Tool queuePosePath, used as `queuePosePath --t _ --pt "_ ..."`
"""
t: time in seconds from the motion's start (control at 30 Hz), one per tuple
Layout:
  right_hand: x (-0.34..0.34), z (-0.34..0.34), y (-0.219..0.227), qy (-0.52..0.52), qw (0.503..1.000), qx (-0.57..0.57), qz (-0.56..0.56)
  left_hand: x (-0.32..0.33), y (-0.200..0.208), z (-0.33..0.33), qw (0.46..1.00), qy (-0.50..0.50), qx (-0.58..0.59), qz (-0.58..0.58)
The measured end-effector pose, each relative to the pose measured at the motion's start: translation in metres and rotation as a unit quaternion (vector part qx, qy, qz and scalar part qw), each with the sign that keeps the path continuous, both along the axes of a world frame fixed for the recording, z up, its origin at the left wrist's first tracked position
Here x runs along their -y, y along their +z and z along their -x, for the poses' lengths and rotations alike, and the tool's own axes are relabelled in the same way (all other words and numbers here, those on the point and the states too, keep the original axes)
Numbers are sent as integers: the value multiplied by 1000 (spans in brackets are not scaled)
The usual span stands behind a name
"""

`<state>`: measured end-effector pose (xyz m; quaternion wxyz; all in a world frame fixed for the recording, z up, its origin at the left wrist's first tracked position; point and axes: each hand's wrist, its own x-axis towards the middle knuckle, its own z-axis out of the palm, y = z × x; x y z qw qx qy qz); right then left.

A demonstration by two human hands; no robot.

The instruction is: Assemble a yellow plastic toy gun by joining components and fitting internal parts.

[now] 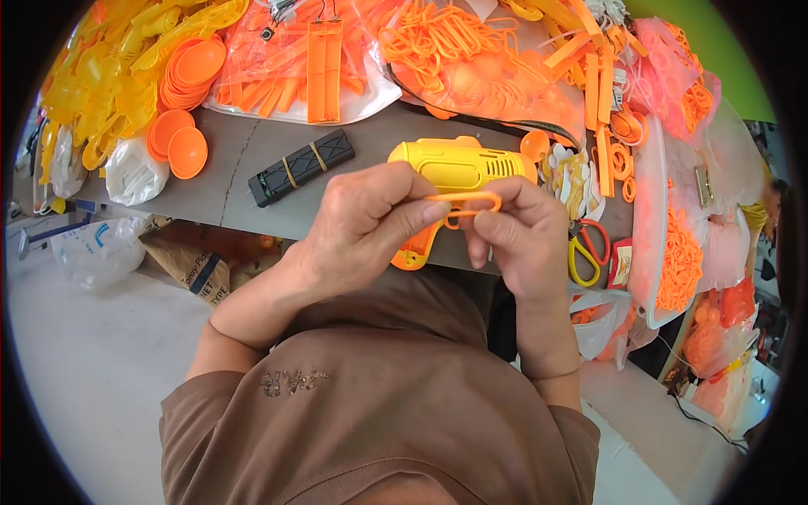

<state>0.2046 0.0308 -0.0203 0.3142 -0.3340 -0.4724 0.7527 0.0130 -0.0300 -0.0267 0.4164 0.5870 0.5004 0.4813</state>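
Both my hands are raised in front of a yellow plastic toy gun body (pixel 471 162) lying on the table's near edge. A thin orange plastic loop (pixel 480 197), long and rounded at its end, stretches between them. My left hand (pixel 362 223) pinches one end between thumb and fingers. At the rounded end, the thumb and forefinger of my right hand (pixel 528 240) close on the loop, its other fingers curled. Below the loop shows the toy's orange-edged handle (pixel 414 255); my hands hide part of the body. Left of it lies a black battery-box-like part (pixel 301 167) with two tan bands.
Orange discs (pixel 188 153), yellow plastic parts (pixel 109 84) and bagged orange strips (pixel 252 71) crowd the back left. Orange loops (pixel 438 42) are heaped behind. Scissors (pixel 589 252) with red and yellow handles lie at right, by a tray (pixel 650 286) of small orange pieces.
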Motion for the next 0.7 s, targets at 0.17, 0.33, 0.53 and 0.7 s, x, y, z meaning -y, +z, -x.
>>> queuePosePath --t 0.17,0.33,0.53,0.7 --pt "7 -1 1 42 741 212 -636 10 -6 1 993 -24 52 100" --pt "2 4 0 50 700 257 -664 12 -9 4 988 -20 52 146" --pt "-20 12 -4 20 742 295 -602 -9 -39 8 985 65 -110 -113" --pt "-16 17 0 64 740 314 -591 -3 -46 11 985 55 -120 -113"
